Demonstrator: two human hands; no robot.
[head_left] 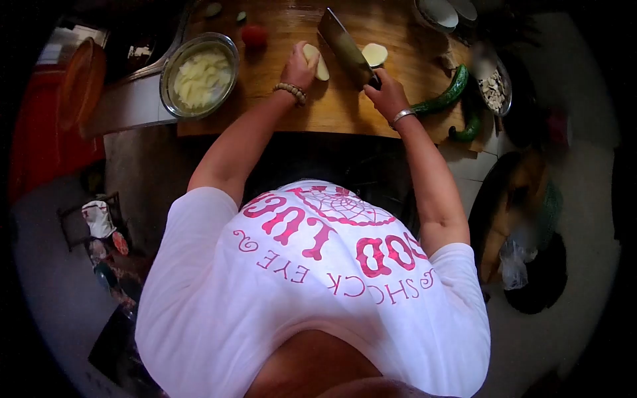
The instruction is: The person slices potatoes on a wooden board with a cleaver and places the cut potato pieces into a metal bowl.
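On the wooden cutting board (265, 119), my left hand (300, 69) has its fingers closed on a pale peeled potato piece (322, 67). My right hand (388, 94) grips the handle of a cleaver (345, 52). Its broad blade points away from me, tilted to the left, a short gap from the potato piece. Just right of the blade lies another pale potato piece (375, 54), its flat cut face showing. Whether the cleaver's edge touches the board cannot be made out.
A glass bowl (165, 93) of pale slices (202, 78) stands at left. Near it lies a red tomato (253, 36). Green peppers (446, 96) rest by my right wrist, with a dish of chopped pieces (494, 91) beyond. White bowls (438, 13) stand at the back right.
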